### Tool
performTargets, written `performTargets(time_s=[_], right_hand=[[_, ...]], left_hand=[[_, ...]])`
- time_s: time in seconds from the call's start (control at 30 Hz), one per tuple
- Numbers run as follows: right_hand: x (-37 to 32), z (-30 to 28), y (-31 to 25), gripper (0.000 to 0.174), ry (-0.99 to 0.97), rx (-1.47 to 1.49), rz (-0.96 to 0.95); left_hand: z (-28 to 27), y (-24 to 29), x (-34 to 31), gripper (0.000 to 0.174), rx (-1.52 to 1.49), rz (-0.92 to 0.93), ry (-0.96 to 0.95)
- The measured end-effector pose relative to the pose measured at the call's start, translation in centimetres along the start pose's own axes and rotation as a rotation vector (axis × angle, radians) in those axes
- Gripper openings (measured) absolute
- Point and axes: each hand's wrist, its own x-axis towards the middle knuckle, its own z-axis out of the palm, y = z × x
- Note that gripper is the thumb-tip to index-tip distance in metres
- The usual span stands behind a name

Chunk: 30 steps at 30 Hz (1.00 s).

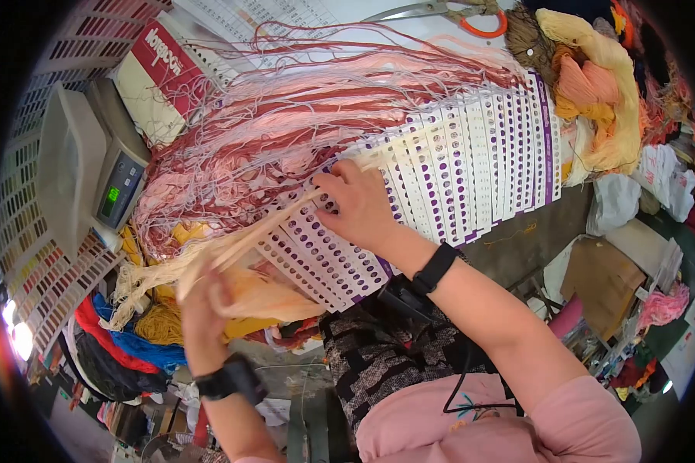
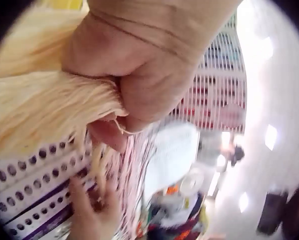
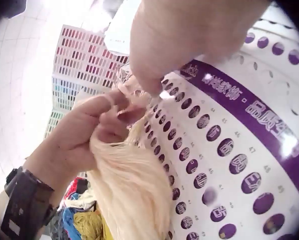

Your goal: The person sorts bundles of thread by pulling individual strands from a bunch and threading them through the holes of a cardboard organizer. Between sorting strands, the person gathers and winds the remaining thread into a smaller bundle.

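A hank of cream-peach yarn hangs from my left hand, whose fingers are curled round its top. In the left wrist view the gathered yarn comes out of that fist. A drawn-out bunch of the same strands runs up to my right hand, which pinches it between thumb and fingers. Below the right hand lie overlapping white cards with rows of holes and purple edges. Long pink, dark red and pale strands spread across the table beyond both hands.
A digital scale and a red-and-cream notebook stand at the left, beside colour-swatch charts. Scissors with orange-lined handles lie at the back. Coloured yarn hanks are heaped at the right, with blue yarn at lower left.
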Motion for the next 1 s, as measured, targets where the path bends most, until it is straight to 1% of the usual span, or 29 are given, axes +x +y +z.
performTargets(time_s=[0.03,0.07,0.1,0.13,0.17,0.2,0.23,0.3,0.33,0.37,0.4,0.43,0.47,0.5,0.53,0.57,0.6,0.63,0.7,0.73,0.8,0.83,0.9,0.93,1.0], right_hand=[[0.2,0.1,-0.1,0.033,0.019,-0.004,-0.005],[0.2,0.2,-0.1,0.033,0.038,-0.008,-0.010],[0.2,0.4,-0.1,0.032,0.057,-0.013,-0.017],[0.2,0.5,-0.1,0.032,0.064,-0.021,-0.019],[0.3,0.6,-0.1,0.033,0.070,-0.027,-0.027],[0.3,0.7,-0.3,0.033,0.075,-0.029,-0.038],[0.3,0.4,-0.4,0.036,0.035,-0.032,-0.026],[0.6,-0.1,-0.9,0.038,-0.022,-0.045,-0.020],[0.4,-0.4,-1.2,0.039,-0.054,-0.056,-0.008],[0.4,-1.0,-1.6,0.042,-0.131,-0.063,0.026],[0.2,-1.2,-1.9,0.042,-0.138,-0.053,0.032],[-0.3,-1.4,-2.4,0.041,-0.149,-0.043,0.037],[-0.7,-1.6,-3.1,0.041,-0.161,-0.035,0.041],[-1.2,-2.4,-4.8,0.032,-0.205,0.001,0.040],[-1.7,-3.0,-6.7,0.027,-0.224,0.096,-0.011],[-2.5,-3.5,-8.7,0.022,-0.250,0.192,-0.056],[-3.3,-4.3,-10.9,0.018,-0.280,0.289,-0.098],[-3.8,-5.7,-14.8,0.009,-0.400,0.437,0.093],[-5.7,-6.0,-19.9,0.012,-0.476,0.689,0.175],[-6.2,-6.7,-22.8,0.012,-0.576,0.809,0.247],[-6.8,-8.2,-28.4,0.010,-0.793,1.039,0.423],[-7.3,-8.1,-29.3,0.010,-0.785,1.062,0.429],[-8.2,-8.0,-30.6,0.009,-0.760,1.103,0.447],[-8.4,-8.1,-30.9,0.008,-0.749,1.107,0.424],[-8.7,-8.7,-31.1,0.008,-0.726,1.118,0.383]], left_hand=[[-2.0,1.7,-1.3,0.037,-0.008,-0.004,0.178],[-7.7,2.7,-1.7,0.037,-0.182,0.091,-0.008],[-10.4,4.3,-2.7,0.031,-0.261,0.178,0.036],[-13.3,5.9,-2.9,0.031,-0.468,0.170,0.049],[-17.6,7.0,-2.6,0.030,-0.520,0.260,0.153],[-19.0,7.6,-3.5,0.029,-0.521,0.330,0.198],[-20.4,8.2,-4.5,0.029,-0.519,0.401,0.243],[-16.5,9.7,-8.9,0.028,-0.414,0.504,0.195],[-14.2,9.3,-11.1,0.027,-0.471,0.394,0.070],[-6.0,8.6,-13.7,0.026,-0.299,0.425,0.493],[-7.3,6.7,-14.9,0.025,-0.353,0.361,0.114],[-8.6,4.8,-16.0,0.024,-0.352,0.256,-0.248],[-6.1,3.4,-17.1,0.028,-0.188,0.292,-0.114],[-4.5,2.2,-18.1,0.036,-0.208,0.222,-0.049],[-3.3,1.5,-18.9,0.044,-0.325,0.167,-0.140],[-3.1,0.9,-19.3,0.049,-0.370,0.189,-0.287],[-2.8,0.8,-19.9,0.052,-0.371,0.228,-0.286],[-2.6,0.8,-20.4,0.055,-0.456,0.258,-0.405],[-1.9,1.5,-21.8,0.059,-0.424,0.327,-0.412],[-2.1,1.6,-22.5,0.062,-0.402,0.349,-0.416],[-2.9,1.4,-23.0,0.069,-0.401,0.346,-0.557],[-3.3,1.4,-23.4,0.071,-0.384,0.374,-0.547],[-4.1,1.7,-24.3,0.071,-0.483,0.402,-0.626],[-4.5,1.8,-24.6,0.070,-0.530,0.413,-0.667],[-5.1,1.7,-25.4,0.057,-0.442,0.512,-0.607]])
